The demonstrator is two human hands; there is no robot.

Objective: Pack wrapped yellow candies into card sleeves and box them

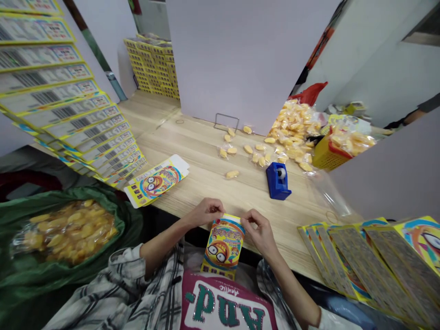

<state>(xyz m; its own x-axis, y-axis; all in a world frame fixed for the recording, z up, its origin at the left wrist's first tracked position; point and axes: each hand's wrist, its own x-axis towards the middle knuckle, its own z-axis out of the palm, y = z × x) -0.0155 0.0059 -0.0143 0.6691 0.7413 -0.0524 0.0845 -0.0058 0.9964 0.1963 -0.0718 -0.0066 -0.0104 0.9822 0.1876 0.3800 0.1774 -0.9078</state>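
A yellow cardboard box (223, 247) with a cartoon face wearing glasses stands between my hands, near my lap at the table's front edge. My left hand (206, 211) pinches its top left corner. On the opposite top corner, the fingers of my right hand (260, 229) are closed. A white strip shows along the box's top edge between the fingers. Left of my hands lies a flat folded box (156, 183) with its white flap out. A blue tape dispenser (277, 181) sits beyond my right hand.
Wrapped yellow pieces (295, 123) are heaped at the back right, several strewn nearby. A yellow basket (326, 153) holds more. Stacked flat boxes (85, 119) rise at left above a green bag (127, 220). Finished-looking boxes (360, 256) line the right. A white panel (240, 59) stands behind.
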